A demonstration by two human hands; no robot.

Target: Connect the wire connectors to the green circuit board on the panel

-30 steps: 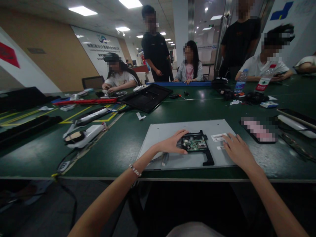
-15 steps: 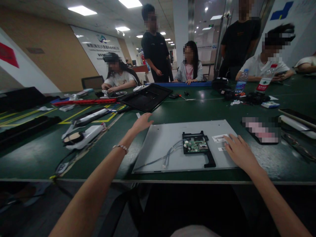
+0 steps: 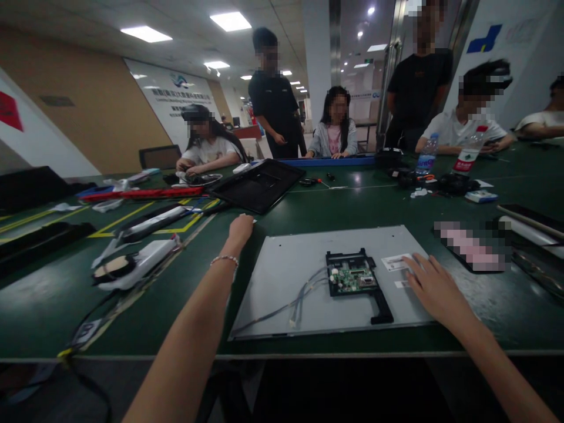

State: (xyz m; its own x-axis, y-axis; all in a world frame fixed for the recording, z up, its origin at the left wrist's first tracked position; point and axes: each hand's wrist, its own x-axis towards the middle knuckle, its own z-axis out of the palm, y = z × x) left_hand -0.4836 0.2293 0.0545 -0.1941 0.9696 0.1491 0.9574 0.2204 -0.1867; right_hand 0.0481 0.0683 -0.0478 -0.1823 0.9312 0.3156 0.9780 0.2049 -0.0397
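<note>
A grey metal-backed display panel (image 3: pixel 273 288) lies flat on the green table, with a green circuit board (image 3: pixel 352 281) in a black plastic bracket (image 3: pixel 382 308) on it. Grey cables (image 3: pixel 304 294) run from the board across the panel's left part. My left hand (image 3: pixel 240 230) is closed just beyond the panel's far left corner, its fingertips on a small white strip (image 3: pixel 250 218) that is mostly hidden. Over the panel's right edge, my right hand (image 3: pixel 434 285) rests with fingers spread, fingertips by a white label (image 3: pixel 394 262).
A black plastic frame (image 3: pixel 259 185) lies beyond my left hand. A white device (image 3: pixel 141 264) with cables sits left; a phone (image 3: pixel 471 247) lies right. Two bottles (image 3: pixel 427 155) stand farther back. Several people sit or stand across the table (image 3: pixel 352 202).
My left hand has gone from reaching with extended fingers to closed at the small white strip. My right hand stays on the panel. The camera view has tilted and shifted slightly.
</note>
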